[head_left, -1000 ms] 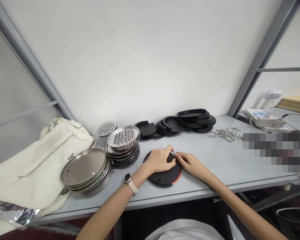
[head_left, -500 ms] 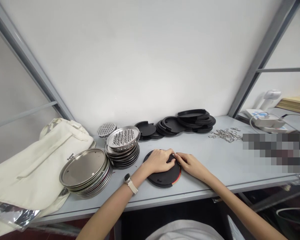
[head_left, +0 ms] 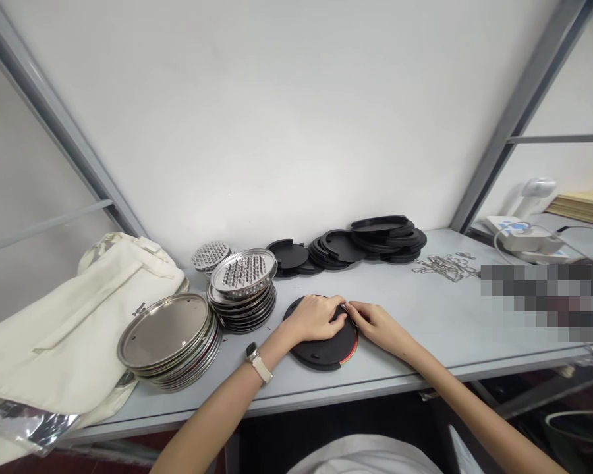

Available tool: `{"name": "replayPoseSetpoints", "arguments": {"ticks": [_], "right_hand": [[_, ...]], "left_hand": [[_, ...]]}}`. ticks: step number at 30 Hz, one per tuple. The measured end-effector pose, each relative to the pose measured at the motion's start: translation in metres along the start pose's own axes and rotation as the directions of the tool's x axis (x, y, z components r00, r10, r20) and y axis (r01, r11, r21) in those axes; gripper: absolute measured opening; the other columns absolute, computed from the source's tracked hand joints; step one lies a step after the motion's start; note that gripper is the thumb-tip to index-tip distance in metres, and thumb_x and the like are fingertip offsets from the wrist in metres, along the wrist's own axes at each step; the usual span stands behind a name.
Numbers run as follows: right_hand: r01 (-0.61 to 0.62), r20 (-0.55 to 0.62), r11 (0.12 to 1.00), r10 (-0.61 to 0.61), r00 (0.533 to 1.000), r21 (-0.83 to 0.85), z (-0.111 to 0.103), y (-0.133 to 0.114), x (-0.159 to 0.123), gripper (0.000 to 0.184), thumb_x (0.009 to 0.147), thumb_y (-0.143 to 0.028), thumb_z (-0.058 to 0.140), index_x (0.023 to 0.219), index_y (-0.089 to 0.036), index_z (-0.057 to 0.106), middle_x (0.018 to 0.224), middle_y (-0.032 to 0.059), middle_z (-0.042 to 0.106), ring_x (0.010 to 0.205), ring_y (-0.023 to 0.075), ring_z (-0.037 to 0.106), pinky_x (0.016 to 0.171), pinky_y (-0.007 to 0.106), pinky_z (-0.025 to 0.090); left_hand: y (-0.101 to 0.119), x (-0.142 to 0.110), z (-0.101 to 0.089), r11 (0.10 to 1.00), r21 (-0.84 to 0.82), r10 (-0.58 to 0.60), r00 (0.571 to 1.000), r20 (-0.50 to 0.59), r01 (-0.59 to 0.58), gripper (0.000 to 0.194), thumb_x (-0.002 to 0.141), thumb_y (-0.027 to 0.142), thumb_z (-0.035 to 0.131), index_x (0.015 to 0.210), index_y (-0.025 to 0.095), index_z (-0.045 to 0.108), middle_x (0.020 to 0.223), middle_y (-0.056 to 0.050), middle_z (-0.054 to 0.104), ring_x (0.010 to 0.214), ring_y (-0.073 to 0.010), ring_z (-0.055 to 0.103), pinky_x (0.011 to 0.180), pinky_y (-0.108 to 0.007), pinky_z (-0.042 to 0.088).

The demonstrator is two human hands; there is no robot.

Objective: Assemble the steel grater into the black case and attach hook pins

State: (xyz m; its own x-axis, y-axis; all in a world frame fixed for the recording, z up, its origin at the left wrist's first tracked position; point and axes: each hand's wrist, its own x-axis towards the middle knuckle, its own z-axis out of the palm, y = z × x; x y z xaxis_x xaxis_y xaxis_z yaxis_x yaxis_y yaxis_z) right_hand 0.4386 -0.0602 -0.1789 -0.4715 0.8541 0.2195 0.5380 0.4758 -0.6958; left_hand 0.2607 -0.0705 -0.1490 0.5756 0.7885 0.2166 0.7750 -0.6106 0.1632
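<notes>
A round black disc (head_left: 321,352) lies on the table in front of me, with a red and yellow strip showing along its right edge. My left hand (head_left: 319,319) rests on top of it, fingers bent over the far right part and thumb pressed near the rim. At that same rim my right hand (head_left: 373,322) is closed in a pinch, its fingertips close to the left ones. A bit of shiny metal (head_left: 344,305) shows between the two hands; most of it is hidden by fingers.
Left of the disc are a stack of round metal plates (head_left: 165,329) and a stack topped by a grater disc (head_left: 244,271). Black round holders (head_left: 343,247) line the wall. Small metal pieces (head_left: 445,266) lie to the right, a cream cloth bag (head_left: 79,316) far left.
Almost nothing differs. Both hands stay at the disc's far right rim, with only a very slight shift of the fingertips.
</notes>
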Motion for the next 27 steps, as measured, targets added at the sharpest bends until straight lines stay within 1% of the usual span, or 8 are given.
{"name": "replayPoseSetpoints", "arguments": {"ticks": [10,19,27], "right_hand": [[0.01,0.01,1.0,-0.01,1.0,0.023,-0.0005,0.0018,0.0003,0.038,0.093,-0.039,0.03,0.07,-0.018,0.052,0.064,0.0004,0.058,0.057,0.0138,0.049,0.056,0.024,0.034],[0.0,0.028,0.997,-0.002,1.0,0.082,-0.0008,0.0074,0.0015,0.04,0.093,-0.044,0.03,0.068,-0.018,0.049,0.061,-0.0017,0.052,0.058,0.0131,0.046,0.055,0.024,0.033],[-0.021,0.048,0.992,0.015,0.999,0.128,-0.0019,0.007,0.0015,0.04,0.092,-0.046,0.031,0.066,-0.018,0.045,0.059,-0.0027,0.046,0.057,0.0119,0.04,0.054,0.023,0.03]], "left_hand": [[0.0012,0.0005,-0.0019,1.0,0.005,0.004,0.999,0.034,-0.004,0.023,0.088,0.03,0.044,0.108,0.021,0.05,0.071,0.001,0.062,0.067,-0.0181,0.06,0.059,-0.026,0.039],[0.0005,0.0008,-0.0002,1.0,0.005,0.012,1.0,0.021,-0.012,0.017,0.088,0.031,0.046,0.1,0.02,0.051,0.071,0.001,0.062,0.065,-0.0177,0.06,0.057,-0.025,0.037],[0.0007,0.0012,-0.0004,1.0,0.011,0.011,0.999,0.03,-0.011,0.018,0.088,0.031,0.046,0.1,0.019,0.051,0.074,0.0,0.063,0.067,-0.0177,0.061,0.058,-0.025,0.038]]}}
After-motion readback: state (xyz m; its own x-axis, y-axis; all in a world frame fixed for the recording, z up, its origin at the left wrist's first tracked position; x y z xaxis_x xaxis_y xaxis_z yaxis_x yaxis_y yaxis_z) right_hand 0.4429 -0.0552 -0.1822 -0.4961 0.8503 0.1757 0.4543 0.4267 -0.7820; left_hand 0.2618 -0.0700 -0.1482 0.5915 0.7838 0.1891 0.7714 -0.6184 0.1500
